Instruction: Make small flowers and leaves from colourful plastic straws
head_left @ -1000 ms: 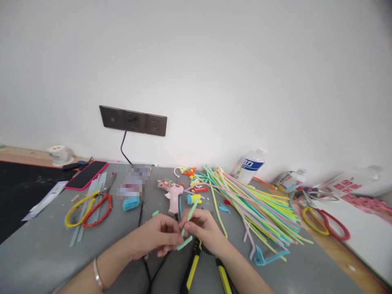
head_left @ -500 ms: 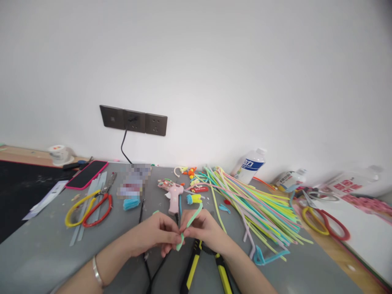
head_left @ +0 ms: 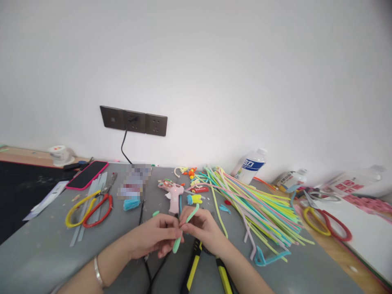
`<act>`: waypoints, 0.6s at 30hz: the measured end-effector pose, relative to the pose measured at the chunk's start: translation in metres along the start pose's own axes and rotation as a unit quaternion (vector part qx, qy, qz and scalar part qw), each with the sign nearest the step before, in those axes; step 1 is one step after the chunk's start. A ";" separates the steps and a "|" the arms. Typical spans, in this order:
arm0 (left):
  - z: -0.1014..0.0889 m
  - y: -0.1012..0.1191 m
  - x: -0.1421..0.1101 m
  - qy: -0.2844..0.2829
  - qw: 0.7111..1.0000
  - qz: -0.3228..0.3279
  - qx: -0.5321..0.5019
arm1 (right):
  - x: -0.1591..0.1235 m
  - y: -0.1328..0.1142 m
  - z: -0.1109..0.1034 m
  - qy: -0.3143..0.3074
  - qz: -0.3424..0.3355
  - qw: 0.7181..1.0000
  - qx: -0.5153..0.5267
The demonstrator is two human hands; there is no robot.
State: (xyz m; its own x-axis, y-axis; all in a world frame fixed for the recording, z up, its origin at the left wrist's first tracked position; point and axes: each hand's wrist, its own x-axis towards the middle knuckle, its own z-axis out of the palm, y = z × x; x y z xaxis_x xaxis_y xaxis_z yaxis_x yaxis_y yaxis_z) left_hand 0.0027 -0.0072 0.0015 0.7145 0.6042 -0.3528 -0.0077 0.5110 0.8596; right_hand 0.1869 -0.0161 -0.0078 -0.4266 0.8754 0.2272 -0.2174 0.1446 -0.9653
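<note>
A mint-green pipe cleaner (head_left: 192, 212) is pinched between my two hands at the middle front. My left hand (head_left: 154, 237) has its thumb and fingers closed on it from the left, a silver bangle on that wrist. From the right, my right hand (head_left: 203, 229) grips it with thumb and forefinger. One end sticks up over the right fingers and a flattened end points down below. Just behind the hands lies a pink glue gun (head_left: 175, 200). Under my right forearm are black-and-yellow tool handles (head_left: 192, 267), partly hidden.
Right of the hands spreads a bundle of pastel pipe cleaners (head_left: 260, 204). Scissors (head_left: 107, 208) with yellow and red handles lie left, near a pink-edged phone (head_left: 88, 175). More scissors (head_left: 327, 222) are far right. A bottle (head_left: 249, 165) leans by the wall. Black cables run beneath my left hand.
The green pipe cleaner has shifted a little: its lower end now reaches further down and left, and its upper end has tipped left. Both hands stay close together on it.
</note>
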 end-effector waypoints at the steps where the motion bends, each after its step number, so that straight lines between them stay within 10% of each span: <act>1: 0.000 0.000 0.000 0.000 1.000 0.005 0.002 | 0.000 0.000 0.000 0.002 0.001 1.000 -0.003; 18: -0.001 -0.005 0.012 0.133 0.982 0.119 -0.065 | -0.005 -0.001 0.006 0.089 -0.163 0.936 -0.298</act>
State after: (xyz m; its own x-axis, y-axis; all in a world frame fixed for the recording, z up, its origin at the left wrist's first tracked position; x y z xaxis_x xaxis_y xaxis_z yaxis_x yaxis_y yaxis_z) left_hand 0.0102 -0.0019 -0.0076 0.4730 0.8455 -0.2477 -0.2540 0.4001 0.8806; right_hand 0.1836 -0.0234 -0.0068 -0.2588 0.7951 0.5485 0.2408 0.6030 -0.7605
